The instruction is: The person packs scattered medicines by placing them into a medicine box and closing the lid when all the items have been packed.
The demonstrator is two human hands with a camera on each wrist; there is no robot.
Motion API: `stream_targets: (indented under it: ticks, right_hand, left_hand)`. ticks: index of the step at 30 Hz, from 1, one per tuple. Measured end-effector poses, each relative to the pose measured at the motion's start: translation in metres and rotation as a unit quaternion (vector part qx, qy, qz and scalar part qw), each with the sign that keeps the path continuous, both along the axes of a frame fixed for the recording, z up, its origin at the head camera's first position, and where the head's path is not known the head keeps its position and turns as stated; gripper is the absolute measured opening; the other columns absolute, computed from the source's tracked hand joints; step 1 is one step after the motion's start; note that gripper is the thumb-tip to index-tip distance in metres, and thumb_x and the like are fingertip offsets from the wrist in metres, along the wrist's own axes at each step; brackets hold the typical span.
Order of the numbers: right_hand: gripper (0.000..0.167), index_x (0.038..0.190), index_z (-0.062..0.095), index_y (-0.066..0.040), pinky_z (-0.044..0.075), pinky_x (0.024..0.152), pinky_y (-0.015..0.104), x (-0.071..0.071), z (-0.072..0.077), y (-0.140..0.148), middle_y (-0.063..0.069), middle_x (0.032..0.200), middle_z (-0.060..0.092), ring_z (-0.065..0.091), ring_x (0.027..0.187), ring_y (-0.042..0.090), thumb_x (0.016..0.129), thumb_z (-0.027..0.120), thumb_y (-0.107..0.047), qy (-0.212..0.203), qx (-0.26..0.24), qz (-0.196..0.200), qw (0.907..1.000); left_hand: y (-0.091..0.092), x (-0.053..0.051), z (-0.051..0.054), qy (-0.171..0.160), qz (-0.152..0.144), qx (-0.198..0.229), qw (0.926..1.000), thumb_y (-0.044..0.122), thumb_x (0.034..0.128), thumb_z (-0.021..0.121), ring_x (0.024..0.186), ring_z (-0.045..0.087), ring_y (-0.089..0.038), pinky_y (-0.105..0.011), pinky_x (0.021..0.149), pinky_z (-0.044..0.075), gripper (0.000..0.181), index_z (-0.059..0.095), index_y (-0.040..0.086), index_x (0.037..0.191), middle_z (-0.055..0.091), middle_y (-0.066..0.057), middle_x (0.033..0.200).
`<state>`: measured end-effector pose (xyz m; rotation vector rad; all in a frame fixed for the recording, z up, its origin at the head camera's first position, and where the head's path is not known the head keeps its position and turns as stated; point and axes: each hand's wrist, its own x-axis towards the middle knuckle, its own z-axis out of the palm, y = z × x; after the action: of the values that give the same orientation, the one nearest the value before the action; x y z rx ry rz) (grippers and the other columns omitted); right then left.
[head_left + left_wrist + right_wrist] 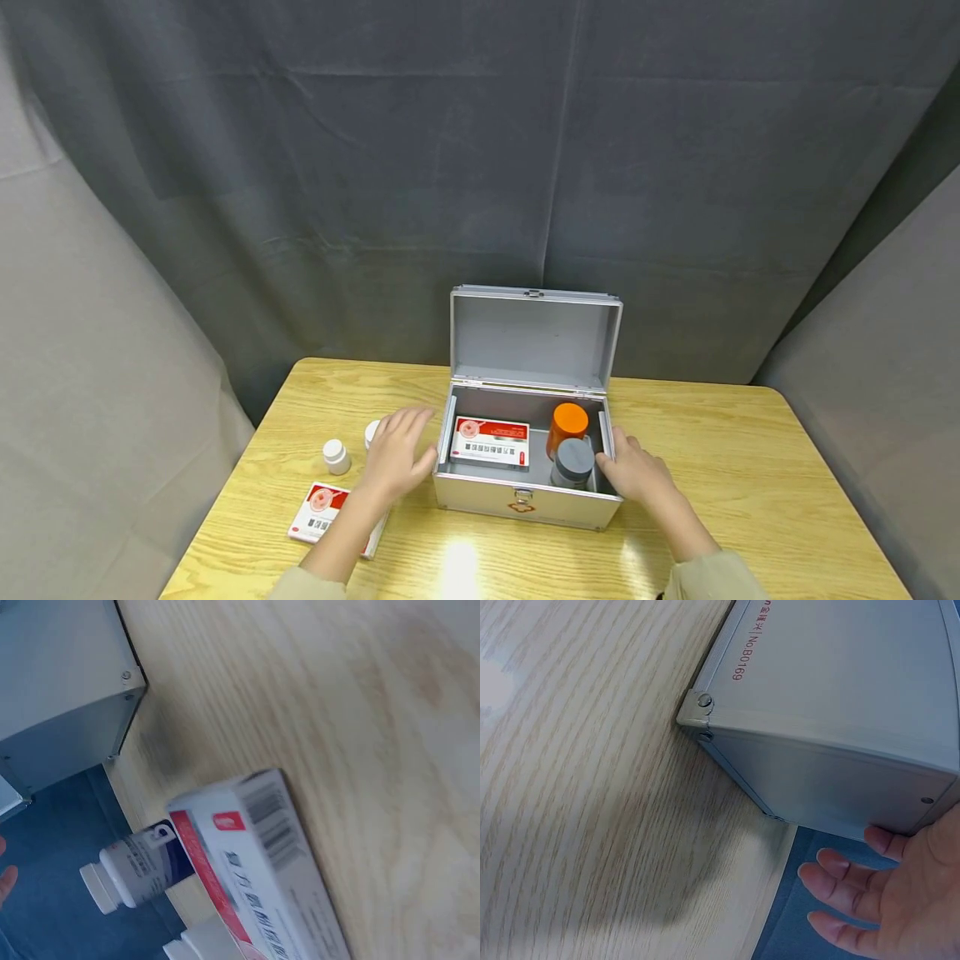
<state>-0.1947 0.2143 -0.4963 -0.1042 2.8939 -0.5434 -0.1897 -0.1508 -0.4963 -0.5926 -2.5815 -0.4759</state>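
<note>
An aluminium first-aid case point(487, 493) stands with its lid point(534, 337) raised. Inside lie a red-and-white medicine box point(491, 442), an orange-capped bottle point(568, 421) and a grey-capped bottle point(574, 460). My right hand point(641, 475) is at the case's right wall, its thumb at the rim; in the right wrist view its fingers point(847, 892) are loosely bent beside the wall. Left of the case, my left hand point(397, 454) is held with fingers extended and nothing in it. It partly covers a white bottle point(371, 432); only its fingertips point(6, 881) show in the left wrist view.
Another white bottle point(337, 457) stands further left on the wooden table point(750, 483). A second medicine box point(318, 510) lies in front of it, partly behind my left forearm. Grey cloth point(375, 167) hangs behind the table and along both sides.
</note>
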Motion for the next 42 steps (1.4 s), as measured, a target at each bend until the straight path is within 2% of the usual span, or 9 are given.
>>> stream_targets:
  ticks: [5, 10, 17, 19, 21, 24, 31, 36, 42]
  right_hand:
    - [0.053, 0.125, 0.034, 0.005, 0.039, 0.077, 0.061, 0.0, -0.002, 0.0, 0.031, 0.114, 0.049, 0.052, 0.099, 0.047, 0.09, 0.044, -0.033, -0.002, -0.004, -0.004, 1.0]
    - [0.054, 0.126, 0.033, 0.006, 0.038, 0.079, 0.062, 0.001, -0.001, 0.0, 0.033, 0.116, 0.048, 0.05, 0.102, 0.049, 0.09, 0.044, -0.032, 0.001, -0.003, -0.003, 1.0]
    - [0.057, 0.129, 0.033, 0.007, 0.036, 0.082, 0.065, 0.001, -0.002, 0.0, 0.035, 0.119, 0.045, 0.046, 0.107, 0.05, 0.09, 0.045, -0.033, 0.014, 0.001, -0.005, 0.9999]
    - [0.057, 0.128, 0.034, 0.007, 0.037, 0.08, 0.064, 0.001, -0.002, 0.0, 0.034, 0.117, 0.046, 0.046, 0.105, 0.049, 0.089, 0.046, -0.033, 0.019, 0.003, -0.006, 0.9998]
    - [0.056, 0.127, 0.035, 0.007, 0.037, 0.08, 0.064, 0.001, -0.002, 0.0, 0.033, 0.117, 0.046, 0.046, 0.105, 0.049, 0.089, 0.046, -0.033, 0.023, 0.006, -0.006, 0.9997]
    - [0.055, 0.125, 0.037, 0.007, 0.037, 0.079, 0.064, 0.002, -0.002, -0.001, 0.032, 0.115, 0.046, 0.047, 0.103, 0.048, 0.088, 0.047, -0.033, 0.032, 0.009, -0.005, 0.9994]
    - [0.054, 0.124, 0.039, 0.007, 0.038, 0.077, 0.064, 0.003, -0.001, -0.001, 0.031, 0.112, 0.046, 0.048, 0.1, 0.047, 0.087, 0.048, -0.032, 0.049, 0.023, -0.005, 0.9985]
    - [0.059, 0.129, 0.036, 0.008, 0.035, 0.083, 0.065, 0.003, -0.003, -0.001, 0.034, 0.121, 0.041, 0.043, 0.107, 0.049, 0.088, 0.046, -0.033, 0.052, 0.034, -0.003, 0.9981]
    - [0.06, 0.13, 0.036, 0.008, 0.032, 0.086, 0.065, 0.003, -0.004, -0.001, 0.033, 0.12, 0.042, 0.042, 0.109, 0.049, 0.088, 0.047, -0.033, 0.058, 0.039, -0.002, 0.9975]
  left_hand:
    - [-0.008, 0.009, -0.005, 0.025, -0.005, 0.008, 0.9996, 0.025, 0.0774, 0.055, 0.111, 0.049, -0.027, -0.045, 0.095, 0.037, 0.046, 0.055, 0.008, 0.12, 0.057, -0.007, 0.116]
    - [-0.017, 0.018, -0.011, 0.071, -0.014, 0.012, 0.9973, 0.023, 0.0742, 0.055, 0.107, 0.051, -0.027, -0.046, 0.092, 0.038, 0.044, 0.057, 0.006, 0.114, 0.058, -0.009, 0.113]
    - [-0.032, 0.03, -0.03, 0.136, -0.018, 0.023, 0.9902, 0.021, 0.0687, 0.053, 0.1, 0.053, -0.028, -0.047, 0.087, 0.04, 0.041, 0.059, 0.003, 0.105, 0.058, -0.01, 0.106]
    - [-0.037, 0.033, -0.037, 0.14, -0.019, 0.02, 0.9898, 0.021, 0.0673, 0.053, 0.099, 0.053, -0.028, -0.046, 0.086, 0.04, 0.041, 0.059, 0.002, 0.103, 0.058, -0.011, 0.105]
    - [-0.042, 0.036, -0.043, 0.132, -0.018, 0.015, 0.9909, 0.02, 0.0654, 0.055, 0.098, 0.053, -0.029, -0.046, 0.085, 0.04, 0.042, 0.059, 0.002, 0.103, 0.059, -0.011, 0.104]
    - [-0.05, 0.042, -0.053, 0.104, -0.01, -0.002, 0.9945, 0.021, 0.0632, 0.058, 0.097, 0.053, -0.029, -0.046, 0.085, 0.04, 0.045, 0.059, 0.003, 0.104, 0.058, -0.01, 0.105]
    - [-0.067, 0.05, -0.073, 0.011, 0.004, -0.03, 0.9995, 0.026, 0.0606, 0.062, 0.107, 0.05, -0.029, -0.049, 0.091, 0.037, 0.051, 0.058, 0.007, 0.108, 0.055, -0.01, 0.113]
    - [-0.078, 0.053, -0.078, -0.059, 0.009, -0.035, 0.9976, 0.03, 0.063, 0.066, 0.115, 0.047, -0.028, -0.051, 0.095, 0.034, 0.056, 0.056, 0.012, 0.115, 0.053, -0.008, 0.12]
    - [-0.086, 0.054, -0.078, -0.107, -0.01, -0.042, 0.9933, 0.034, 0.0656, 0.067, 0.119, 0.043, -0.024, -0.051, 0.098, 0.03, 0.06, 0.054, 0.013, 0.12, 0.051, -0.006, 0.124]
